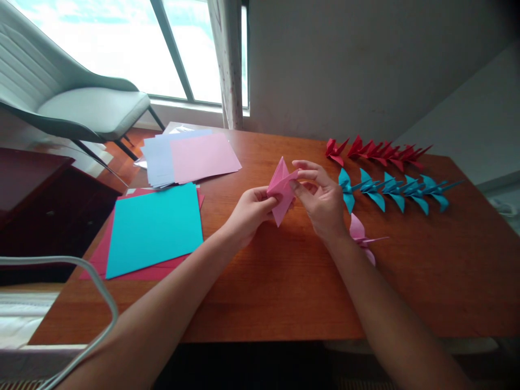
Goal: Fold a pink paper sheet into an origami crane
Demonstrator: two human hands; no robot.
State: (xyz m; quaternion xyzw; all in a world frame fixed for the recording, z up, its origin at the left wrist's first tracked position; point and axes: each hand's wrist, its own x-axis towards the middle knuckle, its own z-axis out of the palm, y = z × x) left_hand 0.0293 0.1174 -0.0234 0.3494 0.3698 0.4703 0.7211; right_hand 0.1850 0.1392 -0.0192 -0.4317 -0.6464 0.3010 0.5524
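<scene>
Above the middle of the wooden table I hold a partly folded pink origami paper (281, 184), with one point up and another down. My left hand (254, 211) pinches its lower left side between thumb and fingers. With thumb and fingertips, my right hand (320, 197) grips a flap that sticks out at the upper right. Some fingers are hidden behind the paper. A finished pink paper crane (358, 238) lies beside my right wrist, partly covered by the forearm.
On the right of the table (300, 303) stand a row of blue paper cranes (393, 189) and, behind it, red ones (379, 151). To the left lie turquoise paper (156, 230) over red sheets and a stack of pink (205, 157) and lilac sheets. A white cable (97, 281) curves at lower left.
</scene>
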